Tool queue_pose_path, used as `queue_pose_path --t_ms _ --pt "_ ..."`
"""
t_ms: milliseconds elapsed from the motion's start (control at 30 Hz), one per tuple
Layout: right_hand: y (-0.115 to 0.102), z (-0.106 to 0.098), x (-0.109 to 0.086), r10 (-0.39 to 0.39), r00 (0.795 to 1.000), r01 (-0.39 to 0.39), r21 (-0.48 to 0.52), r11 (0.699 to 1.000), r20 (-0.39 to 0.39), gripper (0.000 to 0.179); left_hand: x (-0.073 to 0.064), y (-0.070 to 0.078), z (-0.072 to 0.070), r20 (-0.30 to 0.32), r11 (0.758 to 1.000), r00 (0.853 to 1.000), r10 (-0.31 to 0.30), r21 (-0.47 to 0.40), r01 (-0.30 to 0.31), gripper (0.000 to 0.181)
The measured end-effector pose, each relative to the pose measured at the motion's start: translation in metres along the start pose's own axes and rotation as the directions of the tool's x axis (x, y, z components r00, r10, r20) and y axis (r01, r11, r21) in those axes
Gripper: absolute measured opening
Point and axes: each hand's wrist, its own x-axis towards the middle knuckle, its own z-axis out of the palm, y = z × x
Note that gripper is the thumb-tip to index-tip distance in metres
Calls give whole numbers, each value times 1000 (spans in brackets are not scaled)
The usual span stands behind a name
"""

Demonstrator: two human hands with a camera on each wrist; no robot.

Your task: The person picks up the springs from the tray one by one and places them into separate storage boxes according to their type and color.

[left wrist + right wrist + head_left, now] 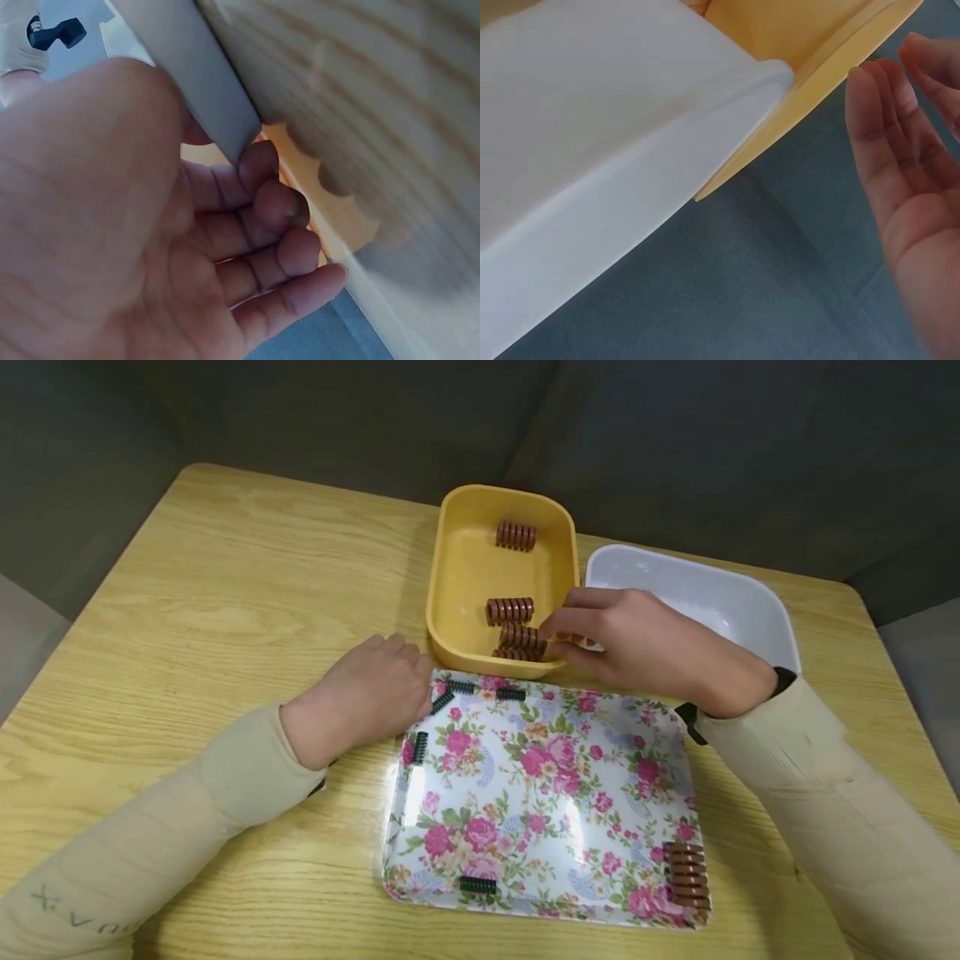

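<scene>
A floral tray (pixel 611 810) lies on the table with several small dark green springs (pixel 477 885) along its edges and brown springs (pixel 687 872) at its near right corner. In the head view my left hand (pixel 375 689) is at the tray's far left corner; in the left wrist view its curled fingers touch the tray edge (pixel 202 82), the thumb partly hidden behind it. My right hand (pixel 622 631) reaches over the yellow bin's (pixel 504 493) near right rim, fingertips beside a brown spring (pixel 519 637). In the right wrist view thumb and fingers stand apart, nothing visible between them.
More brown springs (pixel 516 536) lie in the yellow bin. A white bin (pixel 701 560) stands right of it, partly behind my right hand. Wooden table (pixel 247 568) surface extends to the left. A dark grey partition (pixel 360 427) rises behind the table.
</scene>
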Motion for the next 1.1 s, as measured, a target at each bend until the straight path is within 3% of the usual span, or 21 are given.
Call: queue_pose_path --t_ms 767,933,1100 --pt "-17 11 -46 -73 991 70 -29 997 -111 26 -4 -14 9 9 992 998 -65 -106 66 31" --pt "-22 12 -54 -61 994 59 -24 998 -90 26 -7 -16 10 3 993 998 -68 -101 68 31" --pt "-26 14 -64 -61 996 61 -5 998 -60 14 -10 -19 8 16 991 997 -70 -111 72 31"
